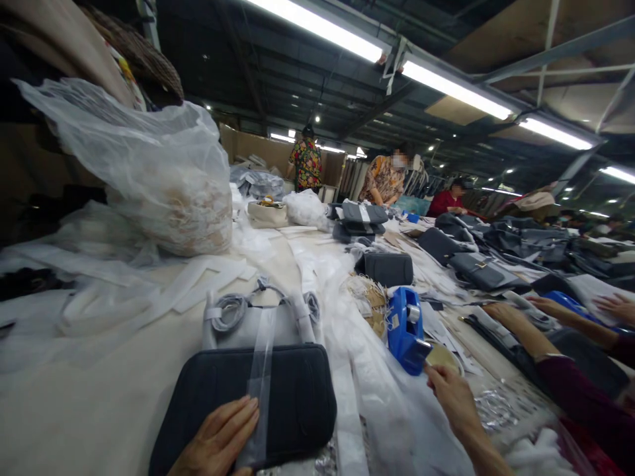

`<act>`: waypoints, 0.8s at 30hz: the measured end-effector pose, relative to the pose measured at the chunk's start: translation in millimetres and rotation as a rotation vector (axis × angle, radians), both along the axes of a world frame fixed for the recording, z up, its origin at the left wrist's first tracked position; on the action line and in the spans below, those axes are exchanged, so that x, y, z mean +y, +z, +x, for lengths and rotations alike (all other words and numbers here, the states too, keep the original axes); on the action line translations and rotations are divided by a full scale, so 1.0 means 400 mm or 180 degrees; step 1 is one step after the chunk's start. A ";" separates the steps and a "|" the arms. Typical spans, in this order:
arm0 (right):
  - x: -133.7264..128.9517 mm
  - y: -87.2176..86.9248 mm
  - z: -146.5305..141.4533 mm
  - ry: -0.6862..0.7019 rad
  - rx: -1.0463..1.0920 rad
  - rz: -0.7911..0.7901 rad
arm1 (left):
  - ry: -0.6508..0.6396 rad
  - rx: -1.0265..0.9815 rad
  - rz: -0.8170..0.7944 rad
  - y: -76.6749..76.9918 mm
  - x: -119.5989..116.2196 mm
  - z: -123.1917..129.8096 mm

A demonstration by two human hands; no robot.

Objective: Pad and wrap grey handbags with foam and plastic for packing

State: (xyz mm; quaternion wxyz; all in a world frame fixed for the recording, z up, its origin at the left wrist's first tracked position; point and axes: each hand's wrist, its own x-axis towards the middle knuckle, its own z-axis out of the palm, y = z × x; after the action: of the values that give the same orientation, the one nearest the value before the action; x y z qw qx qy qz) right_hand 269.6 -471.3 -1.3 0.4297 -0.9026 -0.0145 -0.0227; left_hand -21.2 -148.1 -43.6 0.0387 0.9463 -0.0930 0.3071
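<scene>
A dark handbag [292, 390] lies on the table close to me, with a clear strip [262, 350] running across its middle. My left hand [218, 439] rests flat on the bag beside the strip, fingers stretched out. Behind the dark body, grey coiled handles [231, 312] and white wrapping show. My right hand [454, 396] is at the front end of a blue tape dispenser [404, 324], thumb and fingers pinched together; what they hold is too small to make out.
A clear plastic bag of material [173, 192] stands at the left. Dark bags [384, 268] and white paper strips [208, 281] cover the table. At the right, a co-worker's arms [520, 330] reach in beside another blue dispenser. People stand farther back.
</scene>
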 end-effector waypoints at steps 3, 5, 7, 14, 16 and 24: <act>-0.005 0.028 -0.026 0.0452 -0.0051 -0.0546 | 0.0142 0.0184 -0.0244 0.026 -0.019 -0.007; 0.036 0.055 -0.071 0.1387 -0.0079 -0.1062 | 0.0102 0.0421 -0.0450 0.035 -0.027 -0.007; 0.118 0.098 -0.135 0.2600 -0.0179 -0.1363 | 0.0122 0.0584 -0.0647 0.034 -0.030 -0.004; 0.534 0.206 -0.290 0.5506 -0.1109 -0.2594 | 0.0199 0.0718 -0.0981 0.001 -0.037 -0.004; 0.617 0.186 -0.284 0.5659 -0.1351 -0.3069 | 0.0223 0.0663 -0.1015 -0.006 -0.038 -0.004; 0.753 0.148 -0.259 0.5288 -0.1195 -0.3514 | 0.0150 -0.0035 -0.0183 -0.101 -0.021 0.036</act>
State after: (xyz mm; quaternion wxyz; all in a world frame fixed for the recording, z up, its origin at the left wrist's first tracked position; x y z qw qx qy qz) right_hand 166.0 -170.1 58.1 -0.1767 -0.6612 -0.7132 0.1516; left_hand -6.9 -156.4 -83.8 0.0582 0.9451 -0.0620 0.3157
